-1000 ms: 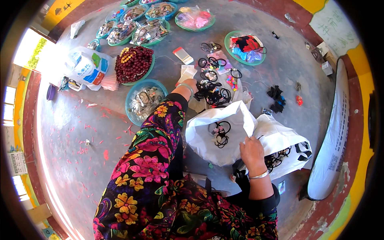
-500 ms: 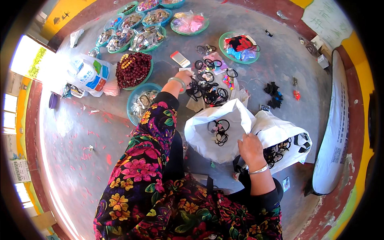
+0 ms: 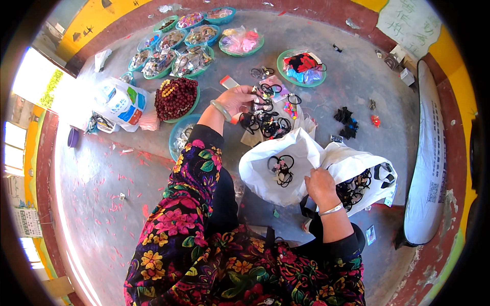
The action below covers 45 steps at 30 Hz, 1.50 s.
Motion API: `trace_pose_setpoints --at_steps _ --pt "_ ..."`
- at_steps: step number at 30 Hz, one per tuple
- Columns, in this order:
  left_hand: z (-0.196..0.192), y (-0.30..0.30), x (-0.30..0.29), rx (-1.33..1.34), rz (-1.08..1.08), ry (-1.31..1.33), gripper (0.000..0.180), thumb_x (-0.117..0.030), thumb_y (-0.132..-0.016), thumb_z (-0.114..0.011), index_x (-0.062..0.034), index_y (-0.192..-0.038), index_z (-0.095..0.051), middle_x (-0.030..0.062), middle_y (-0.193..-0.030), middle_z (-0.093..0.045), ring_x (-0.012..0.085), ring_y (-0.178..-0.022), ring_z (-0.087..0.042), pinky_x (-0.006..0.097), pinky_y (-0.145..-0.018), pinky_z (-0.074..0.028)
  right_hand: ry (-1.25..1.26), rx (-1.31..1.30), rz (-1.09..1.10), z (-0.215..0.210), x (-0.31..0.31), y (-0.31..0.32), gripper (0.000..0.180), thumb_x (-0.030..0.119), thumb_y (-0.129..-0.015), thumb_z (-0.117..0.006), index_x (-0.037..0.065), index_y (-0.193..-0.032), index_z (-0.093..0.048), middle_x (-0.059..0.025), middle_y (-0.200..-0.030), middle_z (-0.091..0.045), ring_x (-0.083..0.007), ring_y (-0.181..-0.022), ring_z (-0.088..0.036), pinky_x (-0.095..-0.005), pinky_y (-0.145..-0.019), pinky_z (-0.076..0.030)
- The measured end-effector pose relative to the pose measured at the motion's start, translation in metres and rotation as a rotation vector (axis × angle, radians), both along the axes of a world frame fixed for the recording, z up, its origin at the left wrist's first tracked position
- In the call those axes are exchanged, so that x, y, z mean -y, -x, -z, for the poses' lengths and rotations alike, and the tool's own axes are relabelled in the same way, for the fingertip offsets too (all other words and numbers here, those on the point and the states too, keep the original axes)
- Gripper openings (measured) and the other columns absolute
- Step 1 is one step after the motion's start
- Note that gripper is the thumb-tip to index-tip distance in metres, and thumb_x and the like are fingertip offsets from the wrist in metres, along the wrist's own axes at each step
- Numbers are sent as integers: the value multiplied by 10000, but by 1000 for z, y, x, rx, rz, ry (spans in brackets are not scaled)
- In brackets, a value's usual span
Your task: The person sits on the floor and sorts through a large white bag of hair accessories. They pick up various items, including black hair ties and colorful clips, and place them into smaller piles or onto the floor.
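Note:
My left hand (image 3: 236, 101), a jade-coloured bangle on its wrist, is at the upper left edge of a pile of black hair ties (image 3: 273, 125). Its fingers are pinched together at a hair tie with a small pale ornament (image 3: 259, 93); the fingertips partly hide it. My right hand (image 3: 322, 186), wearing a silver bangle, grips the rim of an open white bag (image 3: 255, 179). Several ornamented hair ties (image 3: 280, 169) lie inside that bag. Just right of the hand, a second white sack (image 3: 365, 162) holds many black hair ties (image 3: 356, 189).
Left of my left arm stand a blue basin (image 3: 175, 145) of packaged items and a basin of dark red beads (image 3: 177, 99). More filled basins (image 3: 191, 61) line the far left. A green basin (image 3: 306, 81) is farther off. Black items (image 3: 348, 122) lie right; a long wrapped roll leans rightward.
My left hand has moved slightly right and up from the pile's left edge, now pinching a hair tie. My right hand keeps hold of the bag rim. The view has shifted a little.

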<state>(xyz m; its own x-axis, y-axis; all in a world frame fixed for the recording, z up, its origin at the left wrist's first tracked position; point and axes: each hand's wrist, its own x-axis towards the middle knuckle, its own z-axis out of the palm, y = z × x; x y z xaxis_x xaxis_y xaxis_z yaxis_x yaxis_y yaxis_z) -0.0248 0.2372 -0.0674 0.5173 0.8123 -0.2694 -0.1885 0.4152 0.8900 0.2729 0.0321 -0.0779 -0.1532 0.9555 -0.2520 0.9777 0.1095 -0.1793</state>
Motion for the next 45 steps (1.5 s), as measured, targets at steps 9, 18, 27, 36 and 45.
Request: trace_pose_setpoints --at_steps 9,18,27,36,45 --pt "-41 -19 24 240 -136 13 177 -134 -836 -572 22 -918 -587 76 -752 -617 176 -677 -616 245 -579 -500 12 10 -8 -4 -1 1 252 242 -795 -595 -8 -802 -623 -178 -845 -599 -315 -846 -586 -379 -756 -472" --pt "-23 -110 118 -549 540 -334 255 -234 -832 -577 -46 -995 -632 39 -754 -642 99 -623 -599 242 -520 -479 0 23 -1 2 -4 -2 250 246 -788 -603 -3 -795 -631 -174 -829 -611 -325 -810 -600 -389 -737 -479" --pt "18 -109 74 -594 560 -296 252 -234 -802 -574 -7 -892 -637 94 -801 -657 170 -725 -640 300 -601 -514 25 -2 60 -12 -4 -6 225 209 -791 -598 -14 -819 -617 -181 -844 -601 -328 -846 -581 -389 -749 -470" --pt "124 -61 -22 -1275 155 -720 337 -275 -707 -653 -124 -1006 -623 179 -988 -602 310 -956 -575 408 -828 -450 84 -2 22 -10 -11 -2 243 213 -798 -590 -16 -880 -595 -169 -881 -584 -314 -862 -568 -388 -759 -465" --pt "190 -88 -19 -1491 273 -852 448 -254 -637 -696 -141 -1053 -579 192 -1086 -525 367 -1052 -484 420 -879 -416 76 -43 14 -6 -12 -7 244 219 -793 -586 -15 -862 -584 -171 -870 -578 -322 -860 -565 -386 -754 -461"
